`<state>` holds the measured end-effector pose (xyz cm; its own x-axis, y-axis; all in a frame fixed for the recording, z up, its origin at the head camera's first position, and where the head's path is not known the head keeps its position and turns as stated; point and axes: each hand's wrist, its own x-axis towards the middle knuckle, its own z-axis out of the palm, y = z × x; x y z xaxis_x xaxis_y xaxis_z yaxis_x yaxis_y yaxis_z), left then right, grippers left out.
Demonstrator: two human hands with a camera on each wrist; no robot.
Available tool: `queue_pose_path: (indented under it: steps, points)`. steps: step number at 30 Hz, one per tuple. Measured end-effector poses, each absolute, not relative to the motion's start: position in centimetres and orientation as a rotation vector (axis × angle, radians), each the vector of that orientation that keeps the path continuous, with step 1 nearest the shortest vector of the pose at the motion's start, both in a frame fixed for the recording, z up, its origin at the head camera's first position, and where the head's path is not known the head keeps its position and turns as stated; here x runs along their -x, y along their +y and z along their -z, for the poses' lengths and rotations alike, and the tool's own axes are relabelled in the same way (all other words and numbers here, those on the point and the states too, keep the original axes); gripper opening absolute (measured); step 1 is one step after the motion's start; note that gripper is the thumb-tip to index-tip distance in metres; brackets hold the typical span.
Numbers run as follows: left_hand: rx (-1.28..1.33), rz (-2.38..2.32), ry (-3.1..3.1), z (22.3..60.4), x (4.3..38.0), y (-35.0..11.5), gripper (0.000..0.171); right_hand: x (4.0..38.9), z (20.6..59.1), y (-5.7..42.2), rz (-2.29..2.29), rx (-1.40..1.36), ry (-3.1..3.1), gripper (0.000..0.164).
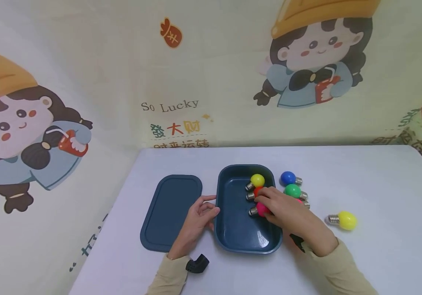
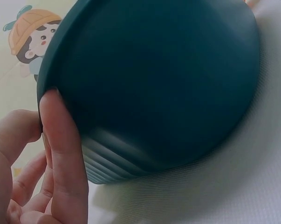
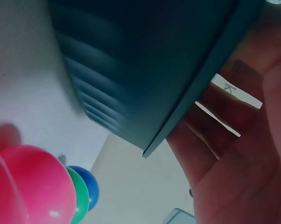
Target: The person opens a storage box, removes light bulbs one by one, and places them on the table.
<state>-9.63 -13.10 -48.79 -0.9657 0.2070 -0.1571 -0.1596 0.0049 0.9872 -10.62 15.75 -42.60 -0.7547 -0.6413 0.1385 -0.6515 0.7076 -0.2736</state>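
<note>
A dark blue rectangular box [image 1: 238, 241] stands on the table. My left hand [image 1: 199, 215] pinches its left rim, one finger lying along the outer wall in the left wrist view. Reaching over the right rim, my right hand [image 1: 288, 209] pinches a pink light bulb [image 1: 262, 209] between thumb and fingers inside the box. A red light bulb [image 1: 258, 191], partly covered by those fingers, and a yellow light bulb [image 1: 257, 180] lie farther back in the box, metal bases pointing left. The right wrist view shows the box's outer wall, hiding the pinched bulb.
Right of the box lie a blue bulb [image 1: 288, 178], a green bulb [image 1: 293, 190] and a pink bulb [image 3: 42, 184] partly hidden by the right hand. Another yellow bulb [image 1: 347, 220] lies farther right. A flat dark blue lid [image 1: 170, 213] rests left of the box.
</note>
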Motion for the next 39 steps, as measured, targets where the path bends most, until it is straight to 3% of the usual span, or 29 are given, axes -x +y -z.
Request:
queue_pose_path:
  steps: [28,39]
  points:
    - [-0.094,-2.058,2.005,48.4,9.7,-13.0,0.052,11.1,42.7,13.8,-0.22,-1.139,-2.89,0.031]
    - [-0.065,-2.053,2.001,48.4,9.8,-13.2,0.05,11.0,42.7,14.0,-0.345,-1.163,-2.863,0.034]
